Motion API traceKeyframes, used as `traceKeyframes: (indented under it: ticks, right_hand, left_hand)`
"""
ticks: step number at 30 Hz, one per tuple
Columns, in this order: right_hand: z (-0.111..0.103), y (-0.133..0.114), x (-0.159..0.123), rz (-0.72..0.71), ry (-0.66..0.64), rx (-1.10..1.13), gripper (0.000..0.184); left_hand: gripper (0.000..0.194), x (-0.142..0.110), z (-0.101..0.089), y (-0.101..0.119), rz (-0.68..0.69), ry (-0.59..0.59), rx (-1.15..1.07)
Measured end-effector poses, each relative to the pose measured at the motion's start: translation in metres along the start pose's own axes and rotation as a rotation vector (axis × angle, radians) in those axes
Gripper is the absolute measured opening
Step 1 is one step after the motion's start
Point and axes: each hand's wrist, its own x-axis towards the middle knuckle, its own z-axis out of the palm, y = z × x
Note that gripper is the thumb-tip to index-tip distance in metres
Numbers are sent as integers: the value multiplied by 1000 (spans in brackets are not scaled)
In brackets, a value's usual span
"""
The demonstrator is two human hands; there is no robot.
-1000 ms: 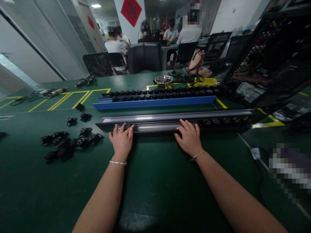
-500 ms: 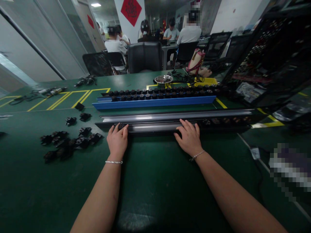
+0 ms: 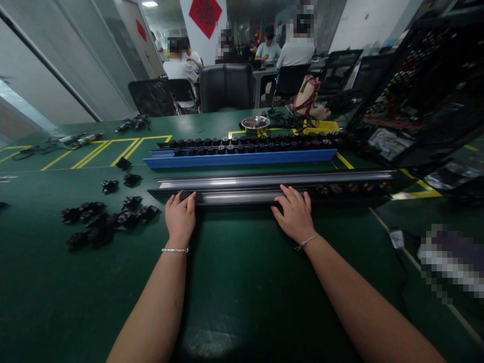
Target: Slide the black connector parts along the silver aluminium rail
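Note:
A long black metal rail [image 3: 234,198] lies across the table in front of me. At its left end my left hand [image 3: 180,217] has its fingers around a small black socket module [image 3: 184,194], which sits in the rail's channel and is partly hidden by the fingers. My right hand [image 3: 294,212] grips the rail further right, thumb at the near edge and fingers over the top. Several modules [image 3: 336,188] sit in the channel to the right of that hand. Just behind is a second rail [image 3: 227,182] with a shiny grey channel.
Loose black modules [image 3: 102,222] lie in a cluster on the left. A blue rail [image 3: 242,159] filled with modules stands further back, near a metal bowl [image 3: 255,122] and a yellow tray [image 3: 321,127]. A dark rack [image 3: 408,91] rises at right. People sit beyond the table.
My left hand has slid a little to the left along the rail with the module. My right hand has stayed where it was.

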Motion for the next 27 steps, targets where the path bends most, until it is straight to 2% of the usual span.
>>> traceKeyframes:
  ticks: [14,27]
  right_hand:
    - [-1,0,0,0,2,-6,20]
    - [-2,0,1,7,-17,3,20]
  left_hand:
    - [40,0,-3,-1,-242,-18,-117]
    - [43,7,-8,-22,-364,46,-152]
